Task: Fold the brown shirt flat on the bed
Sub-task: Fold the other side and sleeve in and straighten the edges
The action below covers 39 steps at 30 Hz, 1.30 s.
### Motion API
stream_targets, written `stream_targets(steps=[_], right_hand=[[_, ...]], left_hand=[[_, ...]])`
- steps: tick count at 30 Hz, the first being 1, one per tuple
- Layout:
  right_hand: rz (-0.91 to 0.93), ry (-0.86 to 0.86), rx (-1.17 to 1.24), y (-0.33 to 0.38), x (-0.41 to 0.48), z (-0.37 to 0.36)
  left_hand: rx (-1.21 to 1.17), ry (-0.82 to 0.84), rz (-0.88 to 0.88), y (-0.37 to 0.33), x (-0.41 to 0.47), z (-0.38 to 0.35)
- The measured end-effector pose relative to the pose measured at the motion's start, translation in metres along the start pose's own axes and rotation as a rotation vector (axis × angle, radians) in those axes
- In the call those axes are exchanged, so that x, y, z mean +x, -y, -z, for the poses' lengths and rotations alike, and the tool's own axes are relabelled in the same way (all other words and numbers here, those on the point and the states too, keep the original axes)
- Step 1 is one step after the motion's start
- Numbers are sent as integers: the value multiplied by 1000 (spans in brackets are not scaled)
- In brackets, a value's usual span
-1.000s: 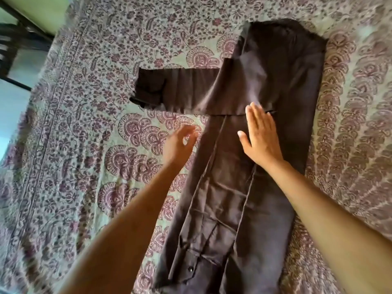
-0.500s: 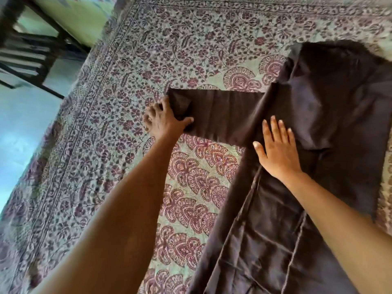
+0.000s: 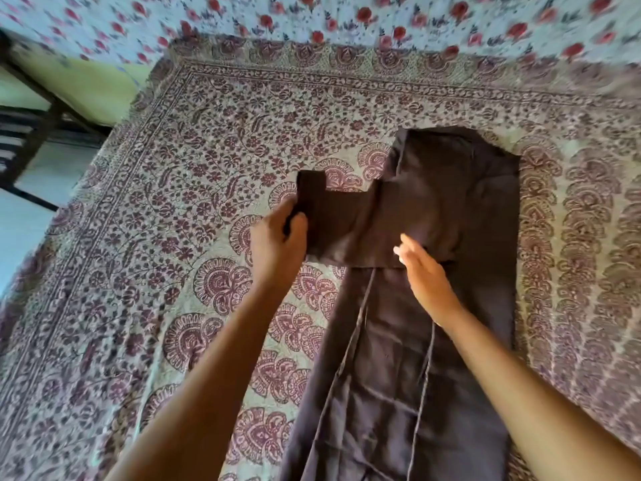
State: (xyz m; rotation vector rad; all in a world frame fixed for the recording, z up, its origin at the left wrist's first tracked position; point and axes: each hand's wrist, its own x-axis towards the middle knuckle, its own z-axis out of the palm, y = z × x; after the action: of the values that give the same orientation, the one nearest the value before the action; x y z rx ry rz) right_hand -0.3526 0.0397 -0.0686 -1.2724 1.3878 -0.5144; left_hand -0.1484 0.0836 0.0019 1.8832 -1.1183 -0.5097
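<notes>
The brown shirt [image 3: 447, 210] lies lengthwise on the patterned bedspread [image 3: 173, 258], its sides folded inward into a long strip. One sleeve [image 3: 341, 220] sticks out to the left, its cuff end turned up. My left hand [image 3: 277, 237] grips that sleeve near the cuff, fingers curled round the cloth. My right hand [image 3: 421, 269] is flat, with straight fingers, at the sleeve's lower edge where it meets the shirt body.
A second sheet with red flowers [image 3: 347, 19] covers the far end of the bed. The bed's left edge [image 3: 104, 144] drops to a pale floor with dark furniture legs [image 3: 31, 133]. Bare bedspread lies left and right of the shirt.
My left hand reached the sleeve end, took hold of it and has drawn it in toward the shirt, so the sleeve looks shorter. My right hand stayed flat at the sleeve's base.
</notes>
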Motion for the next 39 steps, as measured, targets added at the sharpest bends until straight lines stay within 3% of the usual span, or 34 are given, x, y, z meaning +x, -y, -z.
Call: stream_targets(steps=[3, 6, 9, 14, 18, 25, 27, 29, 32, 33, 39], right_hand=[[-199, -22, 454, 6, -22, 22], [-313, -53, 700, -3, -42, 51], [-403, -4, 683, -25, -69, 70], [-396, -48, 412, -71, -131, 67], [-435, -109, 226, -96, -172, 57], [-514, -171, 159, -143, -191, 45], [-505, -159, 142, -147, -195, 43], [-511, -161, 174, -142, -207, 42], [-520, -124, 165, -140, -228, 40], [-531, -109, 130, -140, -235, 39], [-569, 11, 53, -140, -264, 33]], left_hand=[[-235, 392, -182, -46, -56, 2], [-218, 775, -314, -65, -107, 4], [-186, 1009, -249, -55, -157, -1], [93, 1175, -185, -27, -237, -10], [398, 1140, -230, -13, -282, -5], [536, 1049, -240, 22, -334, -5], [568, 1105, -220, 26, -342, -6], [525, 1058, -33, 23, -348, -7], [452, 603, 275, 18, -351, -9], [451, 540, 358, 18, -352, -11], [366, 574, 573, 19, -347, -23]])
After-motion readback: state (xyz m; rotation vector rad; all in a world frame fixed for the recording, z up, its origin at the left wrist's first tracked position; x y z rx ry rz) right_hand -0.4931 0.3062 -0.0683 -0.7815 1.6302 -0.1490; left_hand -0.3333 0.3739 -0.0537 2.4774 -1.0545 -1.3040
